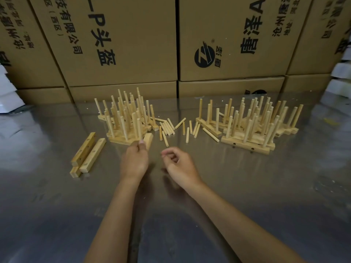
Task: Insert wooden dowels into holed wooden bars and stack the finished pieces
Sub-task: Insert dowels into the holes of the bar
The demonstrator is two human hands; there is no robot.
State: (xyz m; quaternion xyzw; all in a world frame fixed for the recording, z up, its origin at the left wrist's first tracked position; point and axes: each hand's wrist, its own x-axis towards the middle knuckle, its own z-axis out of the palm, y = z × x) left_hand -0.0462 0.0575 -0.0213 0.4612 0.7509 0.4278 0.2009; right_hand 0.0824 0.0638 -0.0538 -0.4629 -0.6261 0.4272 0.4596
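Observation:
My left hand (pixel 134 160) grips the near end of a plain wooden bar (pixel 148 140), right beside the left stack of finished pieces (pixel 123 120), whose dowels point up. My right hand (pixel 178 164) hovers just right of it above the table with fingers loosely curled and nothing visible in it. Several loose dowels (pixel 171 128) lie scattered between the two stacks. A second stack of finished pieces (pixel 250 128) stands at the right. Three holed bars without dowels (pixel 89 151) lie side by side at the left.
A wall of large printed cardboard boxes (pixel 121 44) closes off the back of the shiny grey table (pixel 190 215). White foam pieces (pixel 7 92) sit at the far left, and white foam blocks (pixel 340 80) at the far right.

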